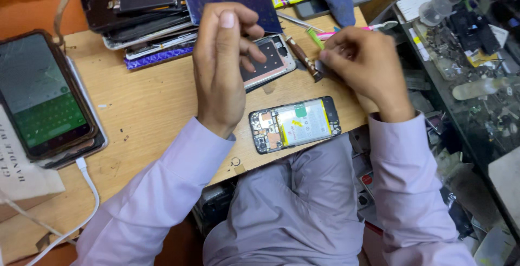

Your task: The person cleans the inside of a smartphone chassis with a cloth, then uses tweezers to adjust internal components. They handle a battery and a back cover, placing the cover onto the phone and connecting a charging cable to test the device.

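Head view is showing one opened phone [295,124] lying back-up on the wooden tabletop [157,103], near its front edge and between the two forearms, touched by neither hand; its long axis is running left to right across the picture, tilting slightly upward at the right, with the circuit board end pointing left and the pale battery filling the middle. Just above it, the left hand [222,65] is hovering with fingers curled inward, partly covering one phone back frame [268,60] that is lying slanted on the tabletop; whether the fingertips are pressing it or merely over it, I cannot tell, and the grip is looking loose, closing on nothing clearly. The right hand [365,65] is sitting to the right, fingers pinched narrowly around a small dark part [320,67] at its fingertips, next to one brown-handled tool [302,56]. Farther out, one pink-handled tool [357,27] is lying behind the right hand, one stack of phone screens and panels [141,11] is resting at the back, and one lit phone in a brown case [43,95] is lying at the left with one white cable [89,187] running from it.
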